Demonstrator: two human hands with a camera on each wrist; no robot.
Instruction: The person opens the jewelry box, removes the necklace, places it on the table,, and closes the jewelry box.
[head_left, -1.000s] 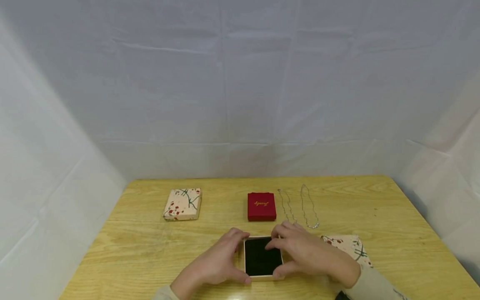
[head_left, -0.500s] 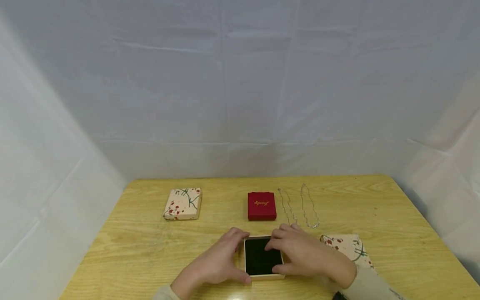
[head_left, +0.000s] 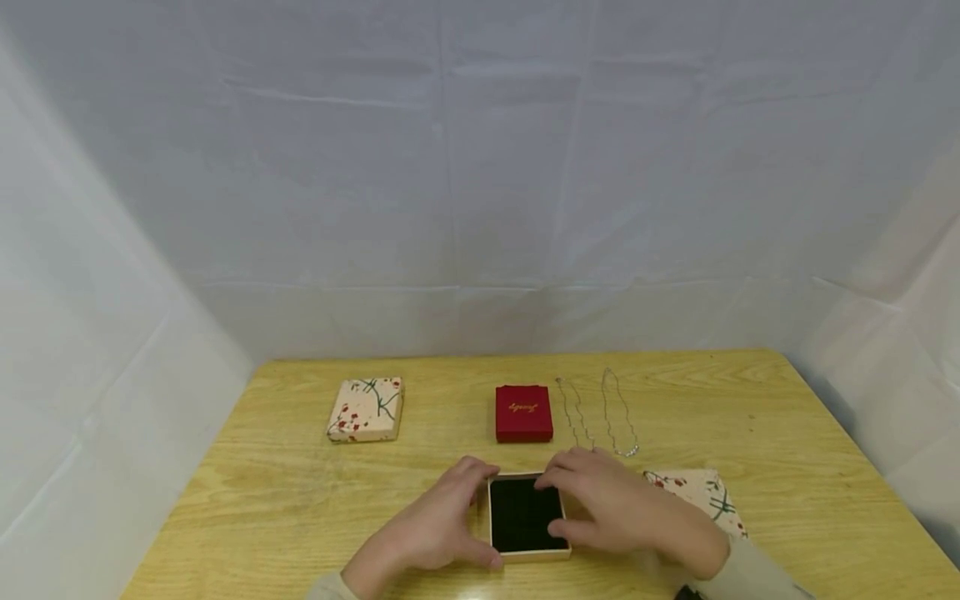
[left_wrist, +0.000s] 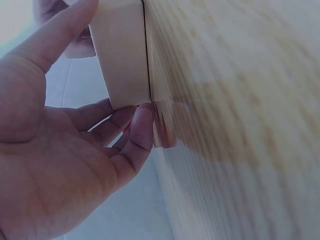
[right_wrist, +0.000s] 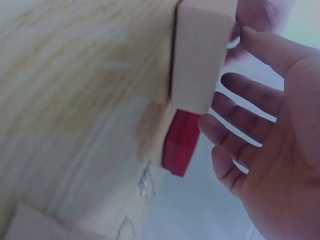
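The left hand [head_left: 450, 518] holds the black-lined box [head_left: 534, 555] at its left side, thumb at the near corner and fingers curled round the far one. The box lies between the two hands, black lining [head_left: 525, 517] facing up and pale sides showing in the wrist views. The right hand [head_left: 603, 507] arches loosely at the opposite side, fingers apart and bent, pinching nothing — its fingertips and thumb reach over the right rim, though whether they touch the lining I cannot tell.

Straight ahead of the gap between the hands sits a red box [head_left: 523, 414] with gold lettering. Just beyond the right hand's fingers lies a wavy chain [head_left: 578, 409], and to its right a necklace [head_left: 627, 451] with a bright cluster at its near end. A flowered square piece [head_left: 701, 493] lies to the right of the right hand, partly hidden by that forearm. Well ahead and to the left of the left hand is a flowered box [head_left: 365, 408] — all on a wooden table [head_left: 285, 500].
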